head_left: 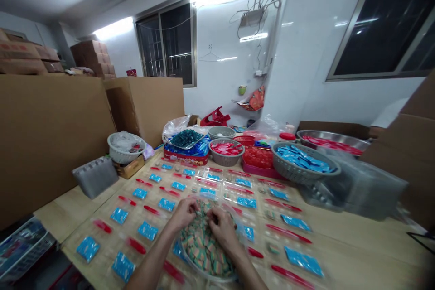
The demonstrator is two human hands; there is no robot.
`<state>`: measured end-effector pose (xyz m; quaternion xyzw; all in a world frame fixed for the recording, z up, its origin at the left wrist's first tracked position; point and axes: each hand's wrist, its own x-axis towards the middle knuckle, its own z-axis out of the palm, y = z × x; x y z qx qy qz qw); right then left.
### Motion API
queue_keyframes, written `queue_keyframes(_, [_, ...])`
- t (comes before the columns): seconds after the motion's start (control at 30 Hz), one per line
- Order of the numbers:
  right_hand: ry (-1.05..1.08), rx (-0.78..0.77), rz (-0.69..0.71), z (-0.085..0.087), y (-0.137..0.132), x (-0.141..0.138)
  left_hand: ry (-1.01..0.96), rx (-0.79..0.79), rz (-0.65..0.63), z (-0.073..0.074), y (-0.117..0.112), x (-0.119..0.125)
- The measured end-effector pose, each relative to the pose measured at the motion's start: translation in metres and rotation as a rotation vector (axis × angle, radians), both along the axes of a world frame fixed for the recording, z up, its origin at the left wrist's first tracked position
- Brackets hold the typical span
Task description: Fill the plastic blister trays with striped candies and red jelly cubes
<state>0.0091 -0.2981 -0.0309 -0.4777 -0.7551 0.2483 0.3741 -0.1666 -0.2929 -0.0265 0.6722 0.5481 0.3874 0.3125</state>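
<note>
A round, clear-rimmed bowl [234,276] stands low in the middle of the head view. It is full of small striped pieces [204,247] in green and orange-pink. Over the bowl's far left part is my left hand [186,212], its fingers bent into a pinch. My right hand [222,224] reaches over the far right part, fingers curled close together among the pieces. What either hand pinches is too small to make out. Around the bowl lie rows of clear plastic trays, with blue packets [166,204] and red plastic sticks [288,233] in them.
Behind the trays stand a basket of blue packets [302,158], a basket of red packets [226,148] and a red box [186,158] of blue items. Clear plastic cases [370,190] are stacked at right, more [95,176] at left. Large cardboard boxes [50,136] border the left.
</note>
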Motion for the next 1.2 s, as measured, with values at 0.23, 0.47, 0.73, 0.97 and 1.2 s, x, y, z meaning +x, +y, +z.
queue_keyframes(0.23, [-0.111,0.019,-0.001,-0.002,-0.005,-0.001,0.209,0.070,-0.066,0.005,0.001,0.004])
queue_keyframes(0.47, [-0.058,-0.008,0.094,0.012,0.001,-0.008,0.054,0.080,-0.103,0.000,0.004,-0.005])
queue_keyframes(0.73, [0.203,-0.095,0.105,0.014,0.003,-0.015,-0.464,-0.140,-0.018,0.006,-0.012,0.003])
queue_keyframes(0.97, [0.253,-0.169,-0.016,-0.001,0.009,-0.007,-0.803,-0.183,0.224,0.006,-0.034,0.023])
queue_keyframes(1.2, [0.308,-0.030,0.105,0.017,0.000,-0.003,-0.821,-0.141,0.290,0.010,-0.041,0.019])
